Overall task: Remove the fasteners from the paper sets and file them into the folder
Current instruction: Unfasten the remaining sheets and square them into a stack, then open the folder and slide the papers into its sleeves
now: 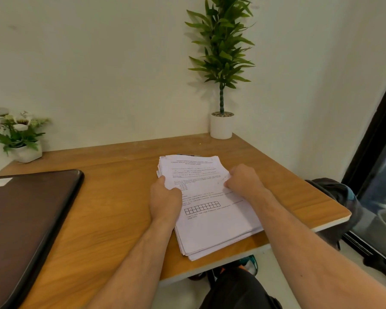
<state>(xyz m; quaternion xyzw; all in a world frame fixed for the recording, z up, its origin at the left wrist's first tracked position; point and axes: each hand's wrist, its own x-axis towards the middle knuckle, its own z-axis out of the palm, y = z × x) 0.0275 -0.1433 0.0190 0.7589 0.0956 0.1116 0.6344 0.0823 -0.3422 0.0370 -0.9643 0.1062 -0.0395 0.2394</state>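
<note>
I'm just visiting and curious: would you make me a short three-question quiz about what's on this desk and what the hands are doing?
1. True or false: both hands are on the stack of papers.
2. Which lies at the desk's left side? A) a dark folder B) a keyboard C) a mug
3. Fill in: the tall plant stands in a white ____ at the desk's far corner.

Key:
1. True: the left hand grips the stack's left edge, and the right hand pinches the top sheet on the right.
2. A, the dark folder.
3. pot.
</note>
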